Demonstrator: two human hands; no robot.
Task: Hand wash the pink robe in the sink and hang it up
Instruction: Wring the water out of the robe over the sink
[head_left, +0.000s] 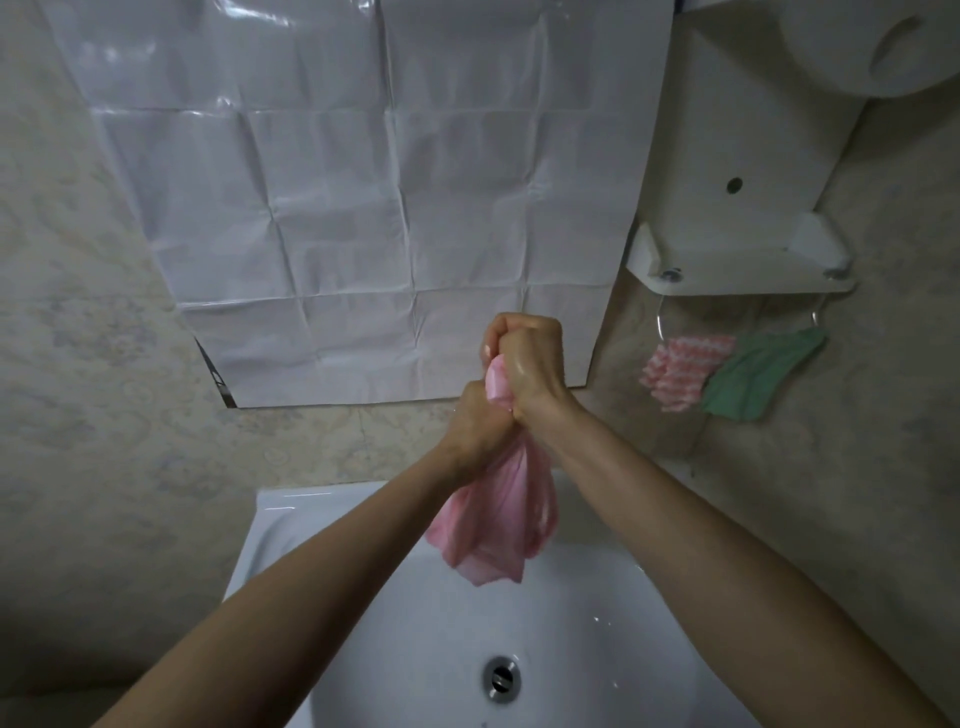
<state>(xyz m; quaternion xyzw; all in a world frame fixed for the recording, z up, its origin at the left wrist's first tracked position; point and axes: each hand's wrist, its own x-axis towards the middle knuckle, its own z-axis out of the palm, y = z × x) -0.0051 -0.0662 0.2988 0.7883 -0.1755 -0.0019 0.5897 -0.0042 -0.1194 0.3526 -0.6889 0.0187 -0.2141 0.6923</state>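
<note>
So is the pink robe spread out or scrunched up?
Scrunched up: left hand and right hand grip the pink robe bunched above the sink.

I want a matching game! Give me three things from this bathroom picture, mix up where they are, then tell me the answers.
Things:
1. pink robe
2. green cloth
3. drain

Places:
A. at the bottom of the sink
B. hanging under the shelf
C. gripped by the left hand and right hand

Pairs: 1-C, 2-B, 3-A
</note>
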